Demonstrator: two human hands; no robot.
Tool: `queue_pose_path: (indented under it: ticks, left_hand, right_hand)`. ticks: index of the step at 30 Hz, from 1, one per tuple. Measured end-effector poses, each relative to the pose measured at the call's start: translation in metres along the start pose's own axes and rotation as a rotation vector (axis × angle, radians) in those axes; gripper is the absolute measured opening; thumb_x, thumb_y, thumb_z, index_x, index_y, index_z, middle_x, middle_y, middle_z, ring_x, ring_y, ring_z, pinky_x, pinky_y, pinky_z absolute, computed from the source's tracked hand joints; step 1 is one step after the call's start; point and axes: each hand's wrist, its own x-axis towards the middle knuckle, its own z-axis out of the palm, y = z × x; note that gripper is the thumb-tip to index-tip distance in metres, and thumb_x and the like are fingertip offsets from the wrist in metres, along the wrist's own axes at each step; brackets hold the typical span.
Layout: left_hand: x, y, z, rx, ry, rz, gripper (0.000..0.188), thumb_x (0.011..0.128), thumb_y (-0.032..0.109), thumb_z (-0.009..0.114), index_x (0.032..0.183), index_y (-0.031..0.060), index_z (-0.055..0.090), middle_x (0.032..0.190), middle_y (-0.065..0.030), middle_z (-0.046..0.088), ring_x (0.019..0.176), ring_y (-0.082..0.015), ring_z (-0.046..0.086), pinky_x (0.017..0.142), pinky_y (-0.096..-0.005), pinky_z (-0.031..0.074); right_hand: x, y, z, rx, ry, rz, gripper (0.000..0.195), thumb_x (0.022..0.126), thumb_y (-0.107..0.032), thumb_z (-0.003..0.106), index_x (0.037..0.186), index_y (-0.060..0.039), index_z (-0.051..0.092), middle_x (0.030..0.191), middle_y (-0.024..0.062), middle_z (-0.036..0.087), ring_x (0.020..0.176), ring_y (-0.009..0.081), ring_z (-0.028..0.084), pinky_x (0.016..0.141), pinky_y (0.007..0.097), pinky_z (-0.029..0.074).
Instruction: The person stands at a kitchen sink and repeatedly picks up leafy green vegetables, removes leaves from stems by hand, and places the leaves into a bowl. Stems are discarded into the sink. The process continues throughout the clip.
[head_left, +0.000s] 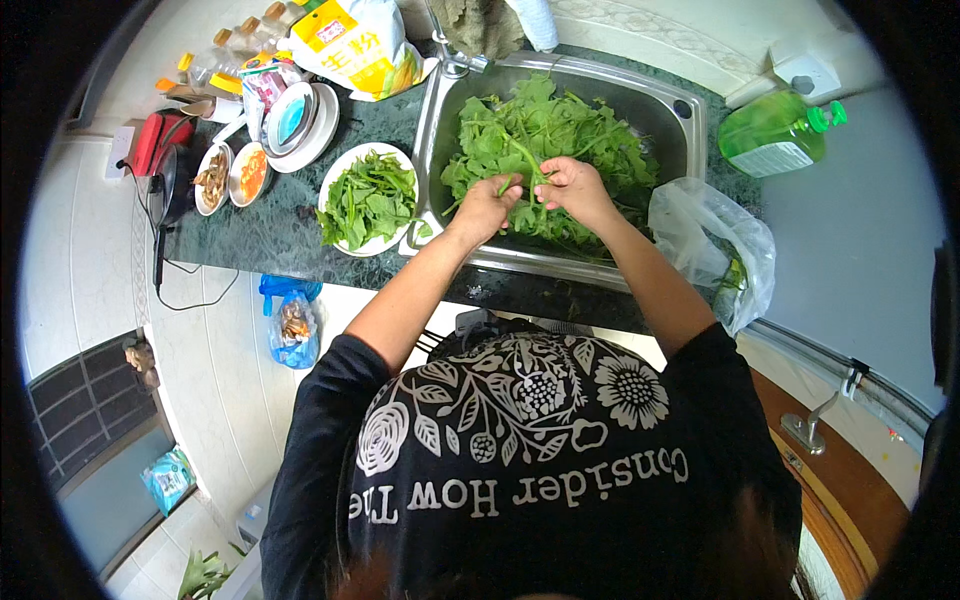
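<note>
Over the front of a stainless steel sink (517, 259), both hands work close together on leafy greens. My left hand (486, 204) pinches a short piece of green stem (505, 184) between thumb and fingers. Just to its right, my right hand (576, 191) grips a longer leafy stem (531, 159) that rises toward the tap. Beneath and behind the hands, a large heap of leafy greens (600, 135) fills much of the basin. Left of the sink, a white plate (409, 174) bears a pile of picked greens (367, 199), some leaves hanging over its rim.
Right of the sink are a clear plastic bag (742, 225) with greens inside and a green pump bottle (776, 135). Bowls of food (249, 174), stacked plates (326, 124), a yellow-white packet (352, 49) and several bottles line the left counter. The tap (456, 64) stands behind the basin.
</note>
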Motion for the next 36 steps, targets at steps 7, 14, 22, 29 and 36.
queue_pose_path:
  ticks: [7, 14, 22, 29, 36]
  left_hand:
    - [0.001, 0.027, 0.007, 0.396, -0.044, 0.344, 0.016, 0.087, 0.017, 0.057, 0.097, 0.0054, 0.061, 0.076, -0.0097, 0.063, 0.067, -0.0218, 0.06, 0.063, -0.0316, 0.047]
    - [-0.004, 0.015, -0.03, 0.762, -0.102, 0.591, 0.024, 0.078, 0.005, 0.057, 0.099, 0.0139, 0.064, 0.078, -0.0135, 0.064, 0.072, -0.028, 0.062, 0.065, -0.037, 0.048]
    - [-0.056, 0.075, -0.039, -0.207, -0.189, 0.243, 0.02, 0.094, 0.022, 0.05, 0.097, 0.0058, 0.061, 0.071, 0.0031, 0.057, 0.052, -0.0029, 0.036, 0.048, -0.0161, 0.031]
    - [-0.079, 0.092, -0.004, -0.439, -0.082, 0.252, 0.025, 0.088, 0.024, 0.059, 0.108, 0.0096, 0.065, 0.072, 0.0078, 0.05, 0.053, -0.0022, 0.036, 0.047, -0.0171, 0.029]
    - [-0.094, 0.118, 0.016, -0.729, -0.202, 0.252, 0.034, 0.094, 0.021, 0.048, 0.125, 0.0101, 0.051, 0.072, 0.0052, 0.045, 0.053, -0.0032, 0.036, 0.047, -0.0164, 0.032]
  right_hand:
    - [-0.028, -0.034, -0.014, -0.063, -0.072, -0.177, 0.017, 0.083, 0.002, 0.059, 0.098, 0.0028, 0.053, 0.083, 0.0086, 0.062, 0.069, 0.0128, 0.061, 0.058, 0.0249, 0.05]
    - [-0.025, -0.037, -0.073, -0.395, 0.113, -0.248, 0.018, 0.08, -0.004, 0.061, 0.098, -0.005, 0.064, 0.078, 0.0096, 0.066, 0.064, 0.0148, 0.06, 0.059, 0.0274, 0.048]
    - [-0.028, 0.023, -0.1, -0.941, 0.304, -0.176, 0.022, 0.076, -0.008, 0.067, 0.098, -0.0058, 0.066, 0.087, 0.0092, 0.066, 0.08, 0.02, 0.064, 0.069, 0.0308, 0.05]
    - [-0.086, -0.096, -0.001, -0.007, 0.149, -0.601, 0.021, 0.075, -0.007, 0.071, 0.095, -0.0042, 0.066, 0.082, 0.0004, 0.056, 0.069, 0.0054, 0.052, 0.061, 0.0186, 0.045]
    - [-0.101, -0.122, 0.01, 0.105, 0.235, -0.586, 0.029, 0.074, 0.004, 0.069, 0.1, -0.0011, 0.057, 0.084, 0.0024, 0.056, 0.068, 0.0049, 0.05, 0.062, 0.0187, 0.045]
